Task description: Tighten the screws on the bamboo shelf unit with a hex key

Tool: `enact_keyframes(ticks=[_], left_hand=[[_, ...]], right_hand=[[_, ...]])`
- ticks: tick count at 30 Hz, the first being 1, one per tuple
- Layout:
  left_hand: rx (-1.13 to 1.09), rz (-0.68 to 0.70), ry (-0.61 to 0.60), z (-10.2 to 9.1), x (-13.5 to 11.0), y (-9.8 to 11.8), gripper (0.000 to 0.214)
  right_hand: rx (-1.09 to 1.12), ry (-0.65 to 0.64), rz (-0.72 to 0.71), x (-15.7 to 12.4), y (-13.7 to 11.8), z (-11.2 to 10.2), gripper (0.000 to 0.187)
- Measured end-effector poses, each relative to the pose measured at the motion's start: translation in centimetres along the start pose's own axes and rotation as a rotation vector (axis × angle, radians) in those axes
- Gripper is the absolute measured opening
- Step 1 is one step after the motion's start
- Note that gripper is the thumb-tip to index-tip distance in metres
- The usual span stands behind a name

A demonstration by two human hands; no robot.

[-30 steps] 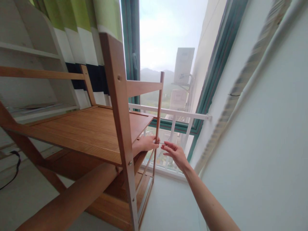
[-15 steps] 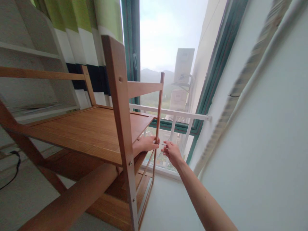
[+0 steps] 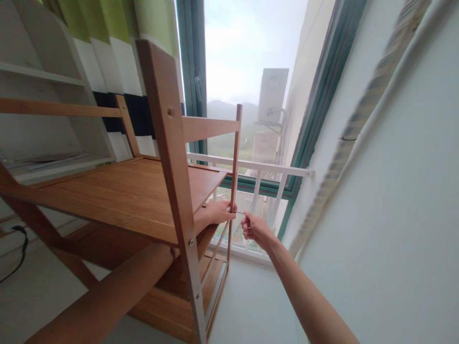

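Note:
A wooden shelf unit (image 3: pixel 118 191) stands at the left, its posts joined by boards and rails. My left arm passes beneath its upper board, and my left hand (image 3: pixel 214 213) is closed around the far right post (image 3: pixel 235 157). Facing it from outside the frame, my right hand (image 3: pixel 256 228) pinches a thin metal tool, which looks like a hex key (image 3: pixel 240 212). The tool's tip meets the post beside my left fingertips; the exact contact is too small to make out. Screw heads show on the near post (image 3: pixel 178 181).
Behind the shelf unit are a white railing (image 3: pixel 287 169) and a green-framed window (image 3: pixel 322 91). A striped curtain (image 3: pixel 118 62) and white built-in shelves (image 3: pixel 46 74) stand at the left. A white wall (image 3: pixel 401 229) with a pipe (image 3: pixel 353 129) bounds the right. A black cable (image 3: pixel 24 243) hangs lower left.
My right fingers have curled in more around the hex key, and the hand has turned slightly. My left hand stays on the post. The view has shifted a little.

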State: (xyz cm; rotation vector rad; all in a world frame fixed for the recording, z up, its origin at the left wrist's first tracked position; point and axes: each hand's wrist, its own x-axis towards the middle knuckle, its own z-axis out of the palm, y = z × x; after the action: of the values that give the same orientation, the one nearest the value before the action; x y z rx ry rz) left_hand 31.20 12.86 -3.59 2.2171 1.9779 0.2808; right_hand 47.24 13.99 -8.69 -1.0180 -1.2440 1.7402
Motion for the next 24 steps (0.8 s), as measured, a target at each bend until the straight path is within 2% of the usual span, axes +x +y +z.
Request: enact_keyframes(ticks=[2, 4, 7, 9, 11, 13, 17, 20, 24], left_hand=[[-0.003, 0.001, -0.002, 0.0, 0.0, 0.1, 0.027], [-0.006, 0.004, -0.003, -0.1, -0.1, 0.1, 0.026], [-0.013, 0.001, -0.001, -0.2, -0.2, 0.2, 0.027], [-0.016, -0.005, 0.002, -0.2, -0.1, 0.2, 0.027], [-0.018, -0.007, 0.003, -0.1, -0.1, 0.2, 0.026], [-0.019, -0.007, 0.002, 0.0, 0.0, 0.1, 0.026], [-0.013, -0.008, -0.006, 0.0, 0.0, 0.1, 0.025], [-0.010, -0.009, -0.009, 0.0, 0.0, 0.1, 0.026], [-0.011, -0.005, -0.002, 0.2, 0.1, -0.1, 0.025]], right_hand=[[0.006, 0.039, -0.063, -0.2, -0.4, -0.2, 0.024], [0.016, 0.041, -0.158, -0.6, -0.5, -0.7, 0.027], [0.046, -0.085, -0.294, -1.1, -0.2, -1.6, 0.038], [0.063, -0.145, -0.328, -1.3, 0.1, -1.9, 0.043], [0.062, -0.113, -0.325, -1.3, 0.3, -1.8, 0.042], [0.060, -0.025, -0.309, -0.9, 0.3, -1.1, 0.038], [0.117, 0.163, -0.133, 0.2, -0.1, 0.4, 0.034], [0.143, 0.173, -0.068, 0.5, -0.2, 0.9, 0.029], [0.149, 0.133, -0.192, -0.1, 0.0, 0.1, 0.028]])
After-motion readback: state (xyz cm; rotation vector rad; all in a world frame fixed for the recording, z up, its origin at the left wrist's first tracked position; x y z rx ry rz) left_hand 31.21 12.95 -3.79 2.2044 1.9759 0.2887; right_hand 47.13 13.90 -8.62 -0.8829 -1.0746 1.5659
